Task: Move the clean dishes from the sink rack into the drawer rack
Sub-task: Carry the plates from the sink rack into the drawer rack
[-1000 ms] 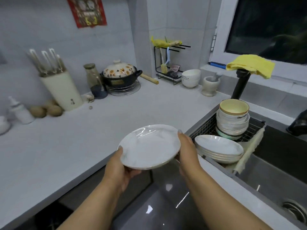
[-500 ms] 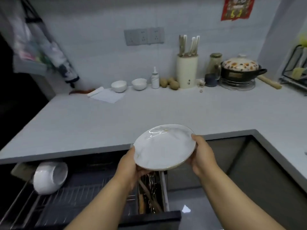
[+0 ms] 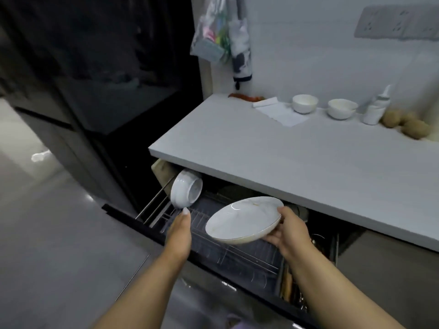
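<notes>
While I have turned away from the sink side since a second ago, the view now takes in the table (image 3: 297, 162) from its left end, with the open drawer beneath it. The drawer rack (image 3: 237, 252) is pulled out below the table edge, its wire tines showing bare along most of its length. A white bowl (image 3: 186, 191) already lies on its side at the far left end of the rack, so the slots toward the middle look free to me.

The plate (image 3: 244, 219) has come with me: it hangs tilted above the middle of the rack, not yet touching the wires. A moment back I carried it between both hands; now only my right hand (image 3: 288, 231) holds it, fingers closed on its right rim and under it. My left hand (image 3: 180, 229) has let go and reaches forward, fingers extended together and empty, its tip just short of the bowl. I cannot tell whether it touches the wires.

That change means the carry is over and the placing begins; I judge the next move needs the plate turned more upright to stand between tines. Further right, the drawer seems to hold utensils, though it is dim there.
</notes>
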